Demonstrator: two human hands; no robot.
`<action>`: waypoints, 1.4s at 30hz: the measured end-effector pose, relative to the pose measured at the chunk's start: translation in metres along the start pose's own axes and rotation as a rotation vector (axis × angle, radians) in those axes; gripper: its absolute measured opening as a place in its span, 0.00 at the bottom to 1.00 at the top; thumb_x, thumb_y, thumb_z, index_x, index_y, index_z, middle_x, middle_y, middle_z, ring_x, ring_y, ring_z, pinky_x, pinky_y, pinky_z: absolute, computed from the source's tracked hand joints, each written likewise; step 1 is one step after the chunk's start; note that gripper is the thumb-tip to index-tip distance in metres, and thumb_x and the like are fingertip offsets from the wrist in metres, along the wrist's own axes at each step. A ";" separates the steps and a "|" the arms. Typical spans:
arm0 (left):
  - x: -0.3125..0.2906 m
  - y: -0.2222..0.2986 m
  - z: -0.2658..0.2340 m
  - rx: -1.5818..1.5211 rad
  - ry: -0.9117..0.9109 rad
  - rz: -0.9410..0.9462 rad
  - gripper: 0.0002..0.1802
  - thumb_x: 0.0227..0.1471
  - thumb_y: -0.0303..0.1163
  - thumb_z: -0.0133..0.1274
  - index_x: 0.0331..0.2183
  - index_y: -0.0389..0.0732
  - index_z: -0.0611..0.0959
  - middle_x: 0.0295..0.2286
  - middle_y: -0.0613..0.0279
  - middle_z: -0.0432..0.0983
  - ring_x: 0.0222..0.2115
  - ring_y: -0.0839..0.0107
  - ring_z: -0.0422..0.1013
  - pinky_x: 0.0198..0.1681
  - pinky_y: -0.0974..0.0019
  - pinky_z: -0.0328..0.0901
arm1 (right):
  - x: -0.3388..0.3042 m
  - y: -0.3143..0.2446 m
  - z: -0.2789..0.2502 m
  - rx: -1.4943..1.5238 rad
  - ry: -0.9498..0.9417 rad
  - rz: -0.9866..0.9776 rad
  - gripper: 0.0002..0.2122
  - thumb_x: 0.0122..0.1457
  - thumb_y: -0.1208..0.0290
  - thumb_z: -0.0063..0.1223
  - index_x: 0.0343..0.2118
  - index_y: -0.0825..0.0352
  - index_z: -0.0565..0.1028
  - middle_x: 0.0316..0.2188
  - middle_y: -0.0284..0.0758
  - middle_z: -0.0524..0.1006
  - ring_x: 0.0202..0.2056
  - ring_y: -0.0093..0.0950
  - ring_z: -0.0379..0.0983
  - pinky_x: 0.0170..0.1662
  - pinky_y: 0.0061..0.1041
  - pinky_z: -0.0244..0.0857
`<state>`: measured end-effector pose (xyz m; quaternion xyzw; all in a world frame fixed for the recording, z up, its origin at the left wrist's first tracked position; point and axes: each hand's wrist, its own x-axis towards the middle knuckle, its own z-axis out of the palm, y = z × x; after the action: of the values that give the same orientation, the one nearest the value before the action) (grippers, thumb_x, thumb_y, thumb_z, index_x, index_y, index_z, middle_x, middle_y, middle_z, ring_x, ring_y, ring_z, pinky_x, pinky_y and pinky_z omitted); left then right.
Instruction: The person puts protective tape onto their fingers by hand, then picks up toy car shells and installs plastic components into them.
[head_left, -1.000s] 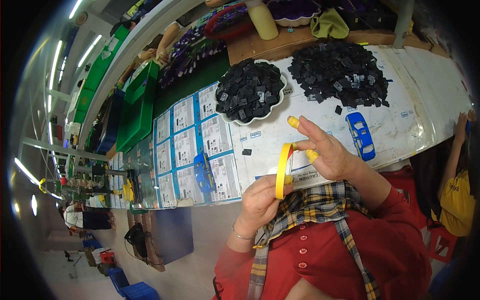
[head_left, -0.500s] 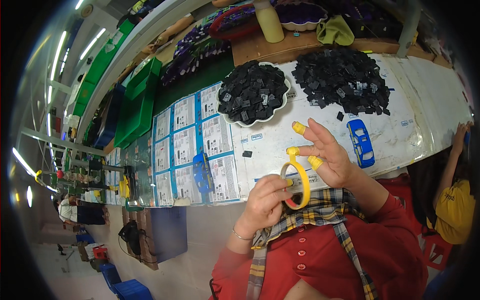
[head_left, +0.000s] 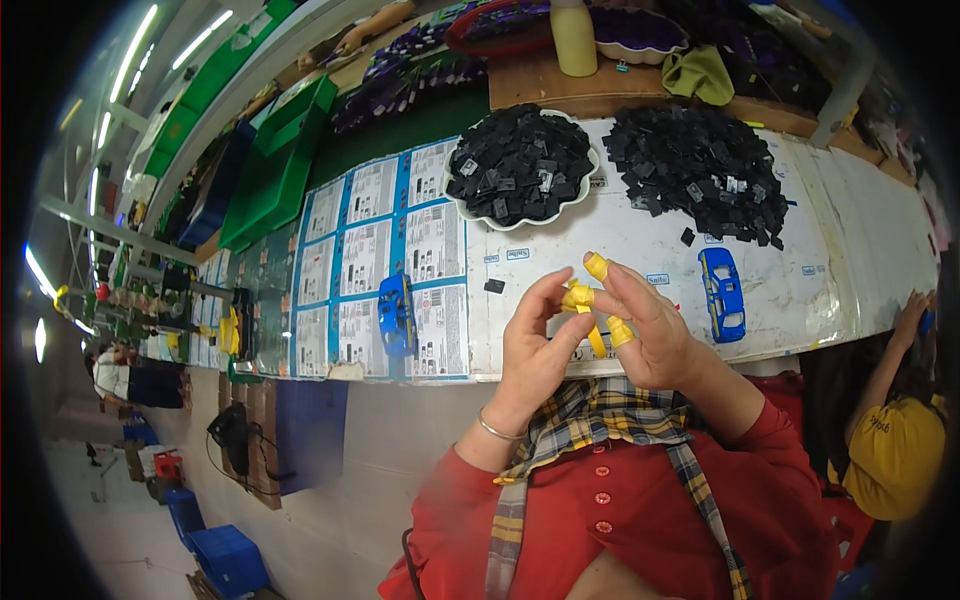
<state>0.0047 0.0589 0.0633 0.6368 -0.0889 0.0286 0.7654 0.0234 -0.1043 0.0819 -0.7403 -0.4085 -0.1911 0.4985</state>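
Note:
My two hands meet over the near edge of the table. Yellow tape is wrapped round several fingertips of my right hand (head_left: 655,335), whose fingers are partly spread. My left hand (head_left: 538,345), with a bangle on its wrist, pinches yellow tape (head_left: 595,340) at one of those right fingers. How much of the tape roll sits behind the left fingers is hidden. A blue toy car body (head_left: 722,295) lies to the right of my hands, and another blue car body (head_left: 397,315) rests to the left on printed sheets.
A white scalloped bowl (head_left: 594,190) heaped with small black plastic pieces stands beyond my hands. A loose pile of similar black pieces (head_left: 690,170) lies to its right. Green bins (head_left: 265,195) stand at the far left. A person in a yellow shirt (head_left: 890,455) is at the right.
The yellow tape roll, seen as a full ring before, is now mostly covered by my left hand. My left hand has risen to the right hand's fingers. The view has shifted slightly.

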 end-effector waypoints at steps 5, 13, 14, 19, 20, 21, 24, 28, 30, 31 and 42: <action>0.002 -0.001 0.001 -0.282 -0.033 -0.285 0.15 0.51 0.21 0.47 0.43 0.34 0.70 0.29 0.65 0.73 0.26 0.83 0.66 0.30 0.79 0.63 | -0.003 0.008 0.001 -0.105 -0.031 -0.036 0.33 0.38 0.93 0.41 0.54 0.74 0.56 0.50 0.52 0.64 0.48 0.46 0.66 0.55 0.41 0.56; 0.010 0.010 -0.001 -0.354 -0.095 -0.486 0.04 0.52 0.25 0.48 0.32 0.36 0.74 0.22 0.68 0.70 0.18 0.84 0.63 0.19 0.82 0.58 | -0.008 0.015 -0.004 -0.232 -0.059 -0.096 0.33 0.36 0.91 0.41 0.53 0.75 0.55 0.48 0.53 0.66 0.48 0.43 0.68 0.56 0.48 0.52; 0.010 0.010 -0.001 -0.367 -0.090 -0.509 0.04 0.53 0.27 0.49 0.30 0.37 0.74 0.20 0.68 0.69 0.15 0.83 0.62 0.17 0.82 0.56 | -0.010 0.016 -0.004 -0.294 -0.073 -0.103 0.31 0.41 0.90 0.39 0.54 0.76 0.53 0.46 0.55 0.67 0.49 0.47 0.66 0.57 0.47 0.48; 0.005 0.013 0.001 -0.387 -0.086 -0.509 0.05 0.52 0.28 0.50 0.28 0.37 0.75 0.20 0.66 0.70 0.15 0.83 0.63 0.15 0.82 0.56 | -0.012 0.017 0.000 -0.397 -0.070 -0.107 0.29 0.47 0.89 0.37 0.55 0.77 0.49 0.49 0.57 0.64 0.52 0.48 0.62 0.59 0.44 0.47; 0.005 0.015 0.001 -0.379 -0.089 -0.514 0.05 0.52 0.28 0.50 0.28 0.37 0.75 0.21 0.65 0.71 0.15 0.83 0.64 0.15 0.82 0.56 | -0.012 0.017 0.000 -0.353 -0.037 -0.101 0.30 0.43 0.90 0.37 0.55 0.77 0.50 0.49 0.56 0.64 0.51 0.47 0.63 0.58 0.45 0.48; 0.006 0.015 0.000 -0.384 -0.091 -0.513 0.05 0.52 0.28 0.50 0.28 0.37 0.75 0.21 0.65 0.71 0.15 0.83 0.64 0.15 0.82 0.56 | -0.013 0.016 0.000 -0.310 -0.004 -0.094 0.32 0.40 0.91 0.37 0.55 0.77 0.51 0.49 0.55 0.64 0.50 0.46 0.65 0.57 0.47 0.50; 0.008 0.016 -0.002 -0.356 -0.129 -0.582 0.05 0.52 0.28 0.50 0.29 0.36 0.76 0.23 0.61 0.74 0.15 0.82 0.66 0.14 0.82 0.57 | -0.023 0.012 0.006 -0.050 0.012 0.202 0.31 0.43 0.91 0.33 0.56 0.78 0.47 0.53 0.57 0.59 0.52 0.47 0.63 0.57 0.41 0.51; 0.008 0.008 0.000 -0.516 -0.100 -0.571 0.07 0.52 0.28 0.51 0.30 0.34 0.77 0.24 0.59 0.75 0.15 0.80 0.68 0.13 0.81 0.61 | -0.016 0.006 0.001 0.278 -0.032 0.209 0.31 0.49 0.92 0.28 0.58 0.75 0.40 0.58 0.56 0.47 0.57 0.41 0.56 0.57 0.32 0.52; 0.010 0.006 0.002 -0.573 -0.105 -0.579 0.06 0.52 0.28 0.50 0.30 0.34 0.77 0.25 0.57 0.75 0.16 0.78 0.69 0.14 0.80 0.64 | -0.014 0.001 0.002 0.574 0.088 0.364 0.32 0.49 0.92 0.28 0.59 0.73 0.40 0.57 0.56 0.50 0.57 0.39 0.56 0.59 0.32 0.48; 0.011 0.005 0.002 -0.596 -0.111 -0.565 0.06 0.52 0.27 0.50 0.30 0.34 0.77 0.25 0.57 0.75 0.16 0.78 0.70 0.14 0.80 0.64 | -0.012 0.000 0.001 0.568 0.088 0.364 0.32 0.49 0.92 0.28 0.59 0.73 0.40 0.57 0.56 0.50 0.57 0.39 0.56 0.59 0.32 0.48; 0.006 0.001 0.006 -0.273 -0.074 -0.468 0.06 0.50 0.26 0.49 0.26 0.33 0.76 0.21 0.61 0.74 0.15 0.81 0.67 0.16 0.79 0.64 | -0.018 -0.016 0.007 0.306 0.133 0.379 0.30 0.46 0.92 0.32 0.56 0.77 0.48 0.54 0.52 0.59 0.50 0.39 0.66 0.48 0.29 0.64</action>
<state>0.0098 0.0530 0.0669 0.5315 0.0297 -0.1848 0.8261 -0.0004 -0.1031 0.0757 -0.7055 -0.2530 -0.0787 0.6573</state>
